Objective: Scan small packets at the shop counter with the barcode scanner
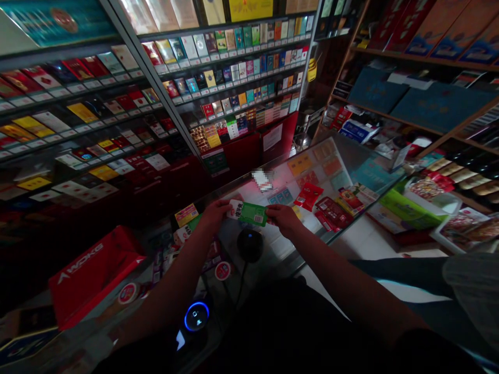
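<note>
A flat green and white snack packet with a barcode is stretched between my two hands, above the glass counter. My left hand pinches its white end. At its green end, my right hand grips the edge between thumb and fingers. Just below the packet stands a round black scanner with a small blue light and a cable. Past the packet a blurred white item lies on the glass. A red packet and a dark red packet rest to the right of my right hand.
Shelves of cigarette packs rise behind the counter. On the left sit a red box, a round tub and a device with a blue light ring. Snack trays stand at right, near another person's leg.
</note>
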`<state>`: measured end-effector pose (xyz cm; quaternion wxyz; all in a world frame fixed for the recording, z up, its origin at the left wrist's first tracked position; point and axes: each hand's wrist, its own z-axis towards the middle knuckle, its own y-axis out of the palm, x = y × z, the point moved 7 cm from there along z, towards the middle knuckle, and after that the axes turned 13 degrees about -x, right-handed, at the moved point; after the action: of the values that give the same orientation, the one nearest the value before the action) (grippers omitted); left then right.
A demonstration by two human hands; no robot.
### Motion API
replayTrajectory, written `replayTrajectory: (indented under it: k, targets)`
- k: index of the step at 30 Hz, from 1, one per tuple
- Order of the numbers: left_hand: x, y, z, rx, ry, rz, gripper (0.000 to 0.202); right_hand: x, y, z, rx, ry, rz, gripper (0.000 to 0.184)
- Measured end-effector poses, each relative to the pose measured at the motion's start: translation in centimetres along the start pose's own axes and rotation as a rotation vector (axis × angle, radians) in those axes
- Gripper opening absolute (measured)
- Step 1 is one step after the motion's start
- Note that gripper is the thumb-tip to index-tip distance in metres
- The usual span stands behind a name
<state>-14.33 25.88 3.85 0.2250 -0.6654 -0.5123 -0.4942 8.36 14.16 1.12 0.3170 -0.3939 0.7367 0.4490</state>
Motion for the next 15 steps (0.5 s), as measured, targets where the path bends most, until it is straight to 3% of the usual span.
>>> replayTrajectory:
  k: [7,15]
  targets:
    - [-1.4,-0.4,2.0,0.018,-0.021,0.041,0.027,0.9,-1.2,0.6,0.062,-0.07,-0.11,0.03]
    - [-2.7,-1.4,2.4,-0.035,-0.005,0.094,0.041,1.2,-1.5,0.6,0.08,-0.128,-0.393,0.033]
